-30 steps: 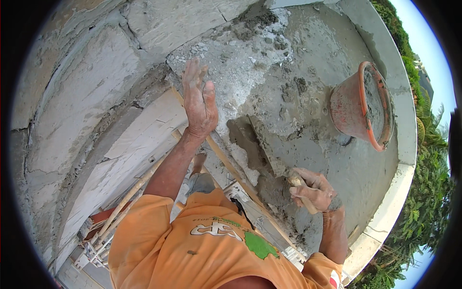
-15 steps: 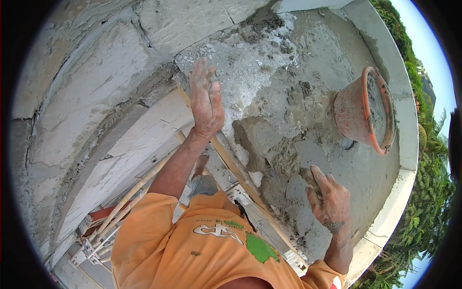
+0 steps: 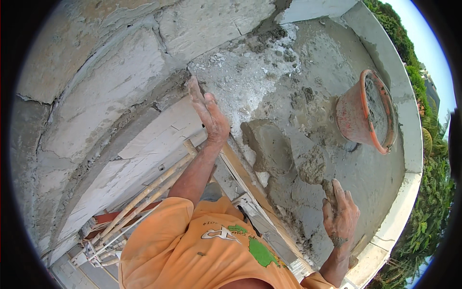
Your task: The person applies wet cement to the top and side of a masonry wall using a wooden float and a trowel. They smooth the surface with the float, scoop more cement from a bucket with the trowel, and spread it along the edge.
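My right hand (image 3: 340,214) is closed around the handle of a mortar-caked trowel (image 3: 329,189). A lump of wet grey mortar (image 3: 312,166) lies at the trowel's far end and hides its blade. Just left of that lump is a scooped hollow in the spread mortar (image 3: 276,147). My left hand (image 3: 211,118) is open, fingers stretched out and close together, at the ledge's inner edge by the block wall. It holds nothing; whether its palm presses on the edge I cannot tell. Both hands are smeared with grey.
An orange-rimmed bucket (image 3: 349,113) of grey mortar stands on the ledge at the right. A low parapet (image 3: 413,137) curves along the right, with trees beyond. Block wall (image 3: 103,91) rises at left. Below the inner edge are a wooden board (image 3: 250,188) and scaffold poles (image 3: 144,188).
The trowel and my right hand have moved slightly right and nearer, and the mortar lump now stands apart from the hollow. My left hand has tilted and shifted a little right and nearer.
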Demonstrator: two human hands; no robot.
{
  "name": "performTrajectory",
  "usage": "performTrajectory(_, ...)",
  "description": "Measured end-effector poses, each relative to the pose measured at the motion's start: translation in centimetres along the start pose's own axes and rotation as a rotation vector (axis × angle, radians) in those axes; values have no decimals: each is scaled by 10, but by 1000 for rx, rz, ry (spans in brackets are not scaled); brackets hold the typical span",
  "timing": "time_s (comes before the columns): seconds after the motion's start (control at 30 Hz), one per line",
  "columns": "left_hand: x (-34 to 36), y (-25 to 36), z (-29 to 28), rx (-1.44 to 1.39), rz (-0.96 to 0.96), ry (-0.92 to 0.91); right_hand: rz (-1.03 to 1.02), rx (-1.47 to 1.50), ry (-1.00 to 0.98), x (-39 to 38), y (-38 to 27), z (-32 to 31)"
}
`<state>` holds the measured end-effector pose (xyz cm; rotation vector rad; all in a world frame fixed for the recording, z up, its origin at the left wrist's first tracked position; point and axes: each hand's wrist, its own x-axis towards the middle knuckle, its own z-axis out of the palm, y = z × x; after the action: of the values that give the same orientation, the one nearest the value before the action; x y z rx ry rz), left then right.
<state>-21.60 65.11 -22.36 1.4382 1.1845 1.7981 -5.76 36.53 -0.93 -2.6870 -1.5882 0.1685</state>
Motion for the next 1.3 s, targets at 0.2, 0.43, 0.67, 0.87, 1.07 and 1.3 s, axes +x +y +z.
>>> performTrajectory(0.2, -26, 17, -10, -219, -226, -23, -209, -32, -123, 39, -24, 21)
performTrajectory(0.43, -32, 19, -6, -190, -249, -39, -318, -176, -98, 75, -52, 22)
performTrajectory(0.67, -32, 28, -5, -162, -311, -20, -243, -216, -222, 44, -28, -4)
performTrajectory(0.87, -34, 17, -10, -74, -231, -75, -135, -63, -276, 17, 15, -22)
performTrajectory(1.07, -34, 13, -2, -72, -149, -25, -135, -71, -89, 34, -14, 8)
performTrajectory(1.3, -32, 13, -1, -24, -126, -27, -19, -78, -152, 5, -7, 36)
